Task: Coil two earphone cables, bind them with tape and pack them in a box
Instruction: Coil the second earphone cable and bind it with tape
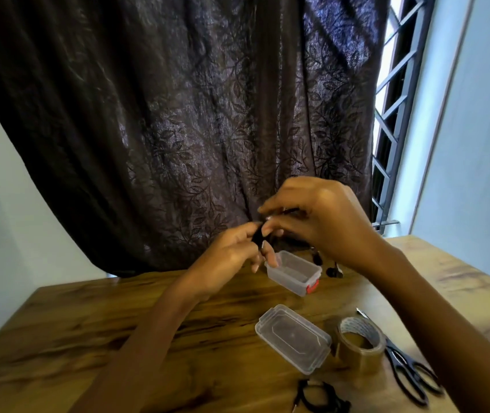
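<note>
the left grip [237, 254] and right grip [321, 222] both pinch the part-wound black cable [258, 238] above the open box [294, 272] (its tail seems to trail on the bench [118, 323] behind), so a slack pinch could let the loops spring apart.

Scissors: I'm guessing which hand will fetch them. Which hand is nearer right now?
Right. The right hand is raised behind the scissors, its forearm passing right beside them; the left hand is raised farther left. Both pinch a black cable.
</note>
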